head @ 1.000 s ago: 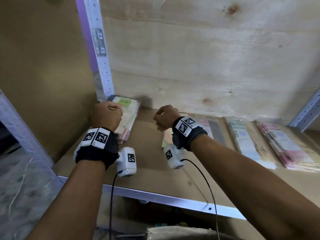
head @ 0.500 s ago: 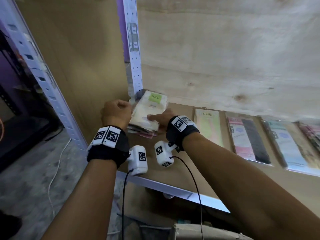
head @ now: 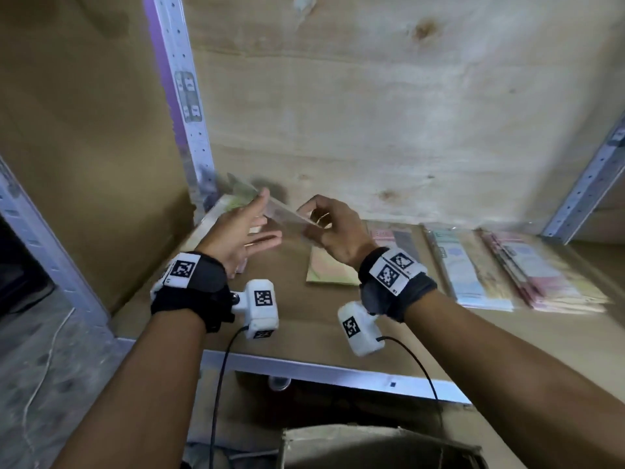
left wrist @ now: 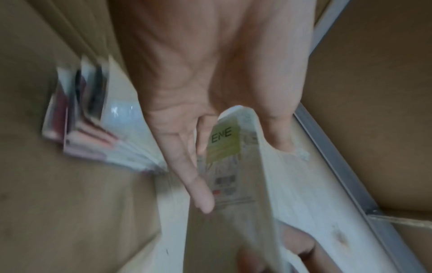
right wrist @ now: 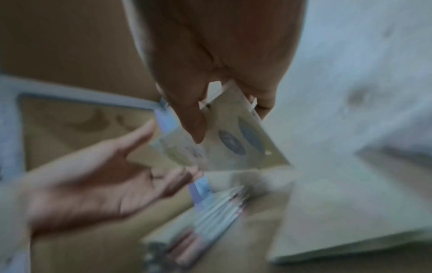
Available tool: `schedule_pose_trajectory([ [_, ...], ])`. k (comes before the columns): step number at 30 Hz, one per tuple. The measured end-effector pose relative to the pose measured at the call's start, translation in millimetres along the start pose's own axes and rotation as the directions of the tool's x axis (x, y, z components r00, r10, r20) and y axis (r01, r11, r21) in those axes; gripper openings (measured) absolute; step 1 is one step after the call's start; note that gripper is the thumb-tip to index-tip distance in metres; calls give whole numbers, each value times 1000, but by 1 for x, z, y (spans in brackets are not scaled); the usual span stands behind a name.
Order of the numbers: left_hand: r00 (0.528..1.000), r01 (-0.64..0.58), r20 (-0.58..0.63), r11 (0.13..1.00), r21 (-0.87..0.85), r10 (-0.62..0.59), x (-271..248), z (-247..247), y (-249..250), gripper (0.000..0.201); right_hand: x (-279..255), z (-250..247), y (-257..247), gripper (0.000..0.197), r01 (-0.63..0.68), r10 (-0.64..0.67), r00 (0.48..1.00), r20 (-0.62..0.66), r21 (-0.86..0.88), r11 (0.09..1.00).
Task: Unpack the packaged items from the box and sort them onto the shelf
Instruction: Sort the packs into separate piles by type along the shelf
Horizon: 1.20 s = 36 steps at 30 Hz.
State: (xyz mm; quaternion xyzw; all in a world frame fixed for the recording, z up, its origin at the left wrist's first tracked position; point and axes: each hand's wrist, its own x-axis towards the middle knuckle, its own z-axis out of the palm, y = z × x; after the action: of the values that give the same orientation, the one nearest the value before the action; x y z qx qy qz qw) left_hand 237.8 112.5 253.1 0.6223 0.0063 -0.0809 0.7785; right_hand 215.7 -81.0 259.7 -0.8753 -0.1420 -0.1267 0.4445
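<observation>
My right hand [head: 313, 216] pinches one end of a flat clear packet [head: 287, 214] and holds it tilted above the shelf board [head: 304, 319]. In the right wrist view the packet [right wrist: 231, 144] sits between thumb and fingers. My left hand [head: 252, 226] is open with straight fingers just left of the packet, over the stack of packets [head: 216, 214] in the shelf's left back corner. The left wrist view shows the open palm [left wrist: 198, 83], a green "ENE" label [left wrist: 224, 142] on the packet beyond it, and the fanned stack [left wrist: 93, 129].
On the board lie a pale green packet [head: 324, 269], a pink and black one [head: 395, 238], a blue and cream one [head: 466, 269] and a pink pile [head: 541, 275]. Metal uprights [head: 182, 106] stand at the shelf's corners. An open cardboard box [head: 372, 445] sits below the shelf edge.
Both hands were at the corner stack, the left curled. Now the right hand has lifted a packet off it, toward the right, and the left hand has opened.
</observation>
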Motion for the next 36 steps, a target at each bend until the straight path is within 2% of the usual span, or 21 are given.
schedule_pose_trajectory([
  [2, 998, 16, 66, 996, -90, -10, -5, 19, -4, 60, -25, -17, 7, 25, 152, -147, 988, 42, -206, 967],
  [3, 996, 20, 86, 993, -115, -10, -7, 29, -7, 52, -36, -26, 12, 30, 175, -157, 984, 86, -265, 948],
  [5, 996, 33, 89, 993, -117, -22, -12, 47, -16, 36, -57, -45, 27, 40, 135, -85, 982, 171, -305, 943],
  [7, 994, 52, 101, 995, -81, -43, -14, 64, -27, 31, -75, -67, 42, 48, 13, 28, 987, 157, -257, 966],
  [10, 979, 93, 188, 995, -43, -83, -18, 87, -41, 31, -91, -100, 67, 52, -168, 165, 986, -32, -117, 979],
  [11, 970, 107, 226, 993, -39, -95, -18, 95, -46, 32, -95, -111, 76, 52, -217, 215, 976, -38, -81, 973],
  [13, 947, 135, 298, 990, -33, -119, -18, 110, -54, 33, -104, -127, 92, 41, -320, 316, 946, 69, 56, 946],
  [15, 933, 122, 341, 992, -11, -111, -14, 122, -62, 34, -112, -137, 102, 18, -378, 343, 918, 200, 170, 910],
  [16, 932, 100, 349, 995, 9, -97, -10, 126, -66, 33, -115, -142, 106, 12, -397, 352, 908, 228, 195, 897],
  [18, 943, 49, 328, 999, 23, -54, -3, 130, -72, 32, -120, -149, 113, 15, -420, 373, 901, 222, 226, 879],
  [21, 973, -11, 232, 1000, 19, 6, 8, 131, -77, 32, -125, -157, 121, 26, -437, 396, 898, 193, 272, 857],
  [23, 983, -80, 176, 988, 130, 57, 11, 136, -83, 34, -128, -162, 124, 30, -444, 400, 892, 210, 240, 863],
  [25, 984, -164, 116, 941, 295, 135, 14, 144, -89, 34, -131, -166, 125, 26, -449, 409, 882, 233, 160, 879],
  [27, 977, -211, 86, 900, 381, 193, 15, 153, -93, 37, -133, -168, 126, 25, -464, 424, 868, 259, 119, 878],
  [29, 978, -210, 79, 904, 372, 194, 13, 158, -94, 35, -137, -168, 127, 25, -481, 432, 860, 272, 145, 865],
  [32, 986, -161, 92, 942, 295, 140, 7, 156, -90, 30, -141, -167, 120, 20, -448, 380, 881, 281, 239, 862],
  [36, 989, -80, 142, 973, 215, 49, 0, 149, -76, 34, -142, -165, 111, 33, -367, 260, 915, 308, 369, 854],
])
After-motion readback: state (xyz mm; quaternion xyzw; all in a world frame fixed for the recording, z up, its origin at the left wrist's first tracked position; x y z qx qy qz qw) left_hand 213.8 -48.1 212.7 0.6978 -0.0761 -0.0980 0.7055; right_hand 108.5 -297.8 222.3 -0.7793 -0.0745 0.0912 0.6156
